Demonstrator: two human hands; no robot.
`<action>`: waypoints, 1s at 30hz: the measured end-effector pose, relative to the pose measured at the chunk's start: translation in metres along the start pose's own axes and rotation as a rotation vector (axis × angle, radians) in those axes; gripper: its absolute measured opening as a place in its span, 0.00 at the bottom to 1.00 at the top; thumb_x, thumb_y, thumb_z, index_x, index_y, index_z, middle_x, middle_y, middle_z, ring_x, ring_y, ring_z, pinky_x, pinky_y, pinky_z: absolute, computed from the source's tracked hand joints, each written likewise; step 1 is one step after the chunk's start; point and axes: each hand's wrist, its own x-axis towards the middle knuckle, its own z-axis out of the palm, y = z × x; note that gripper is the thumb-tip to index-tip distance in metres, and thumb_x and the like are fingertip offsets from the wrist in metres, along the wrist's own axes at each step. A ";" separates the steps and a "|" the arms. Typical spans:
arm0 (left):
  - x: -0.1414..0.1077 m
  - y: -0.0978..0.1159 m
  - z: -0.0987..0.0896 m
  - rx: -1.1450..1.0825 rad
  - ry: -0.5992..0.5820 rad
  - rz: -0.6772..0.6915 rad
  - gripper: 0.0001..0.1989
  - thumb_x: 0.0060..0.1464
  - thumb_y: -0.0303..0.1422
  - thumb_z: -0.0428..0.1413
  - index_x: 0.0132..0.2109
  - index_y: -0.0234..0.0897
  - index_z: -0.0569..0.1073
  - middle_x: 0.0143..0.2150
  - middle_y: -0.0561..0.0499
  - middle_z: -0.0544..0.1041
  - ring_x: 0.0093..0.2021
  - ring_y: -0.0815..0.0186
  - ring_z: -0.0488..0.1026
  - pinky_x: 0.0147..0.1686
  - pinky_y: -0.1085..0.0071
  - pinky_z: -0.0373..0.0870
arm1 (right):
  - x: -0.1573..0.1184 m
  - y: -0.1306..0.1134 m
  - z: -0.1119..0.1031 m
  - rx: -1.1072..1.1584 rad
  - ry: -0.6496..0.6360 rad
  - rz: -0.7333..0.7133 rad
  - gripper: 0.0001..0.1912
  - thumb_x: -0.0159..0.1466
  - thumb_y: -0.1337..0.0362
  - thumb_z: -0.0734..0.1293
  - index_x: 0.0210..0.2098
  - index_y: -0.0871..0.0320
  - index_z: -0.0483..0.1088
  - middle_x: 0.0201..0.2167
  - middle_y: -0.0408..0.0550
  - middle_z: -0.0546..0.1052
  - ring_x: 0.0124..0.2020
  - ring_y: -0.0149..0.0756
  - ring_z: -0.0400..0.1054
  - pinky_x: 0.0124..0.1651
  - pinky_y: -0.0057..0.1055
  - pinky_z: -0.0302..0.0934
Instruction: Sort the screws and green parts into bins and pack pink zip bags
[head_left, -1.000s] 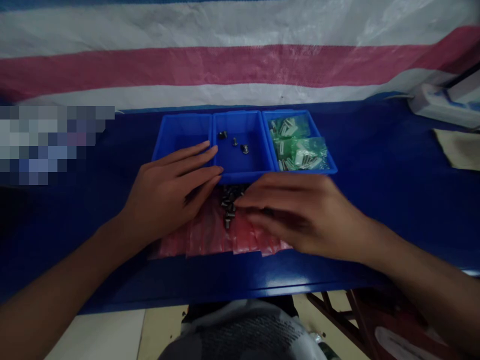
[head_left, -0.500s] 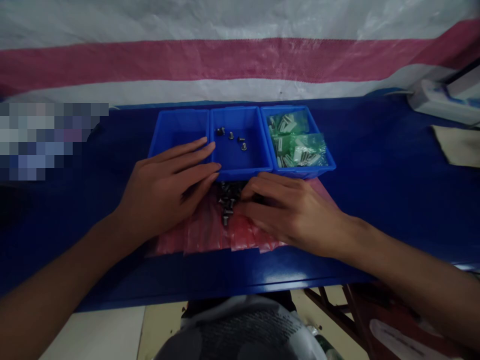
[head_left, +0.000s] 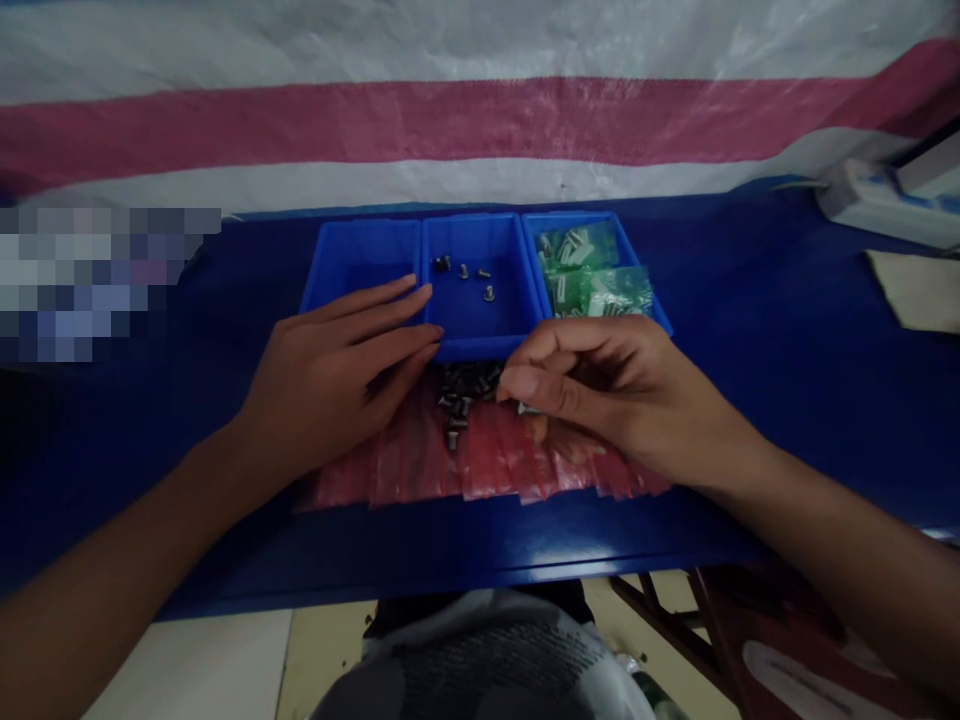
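A striped plastic sheet (head_left: pixel 480 120) hangs behind a blue desk (head_left: pixel 450 545), where three blue trays (head_left: pixel 480 349) stand in a row. The left hand (head_left: pixel 322 370) lies with fingers outstretched over the left tray (head_left: pixel 367 245), gripping nothing visible; the right hand (head_left: pixel 622 390) has thumb and forefinger pinched together, though whether they hold a screw I cannot tell. Red bags (head_left: pixel 487 468) overlap before the trays, thin, soft and probably slippery; green bags (head_left: pixel 619 289) lie in the right tray (head_left: pixel 661 318). Dark screws (head_left: pixel 457 402) are heaped on the red bags, with a few more in the middle tray (head_left: pixel 465 318). They should be light, hard and quick to roll, best pinched by the shank. No brand or writing is readable.
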 end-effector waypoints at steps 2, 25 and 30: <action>0.000 0.000 0.000 0.001 -0.012 -0.014 0.08 0.73 0.30 0.59 0.51 0.40 0.84 0.59 0.44 0.86 0.62 0.57 0.83 0.60 0.60 0.87 | 0.002 0.002 -0.001 0.106 0.047 0.029 0.18 0.70 0.49 0.78 0.36 0.58 0.80 0.27 0.43 0.84 0.21 0.29 0.77 0.19 0.22 0.67; -0.001 -0.002 0.002 -0.021 -0.030 -0.041 0.09 0.74 0.31 0.58 0.53 0.43 0.83 0.62 0.47 0.84 0.65 0.57 0.82 0.61 0.58 0.87 | -0.006 0.021 0.003 -0.957 -0.026 -0.632 0.13 0.79 0.69 0.64 0.51 0.53 0.82 0.49 0.52 0.82 0.49 0.40 0.79 0.50 0.38 0.77; -0.001 0.000 0.002 0.013 -0.039 -0.032 0.09 0.75 0.33 0.58 0.52 0.43 0.83 0.61 0.48 0.84 0.64 0.58 0.82 0.60 0.59 0.87 | -0.007 0.003 0.001 -0.567 0.080 -0.518 0.09 0.74 0.70 0.72 0.49 0.52 0.84 0.53 0.48 0.85 0.54 0.37 0.82 0.58 0.36 0.78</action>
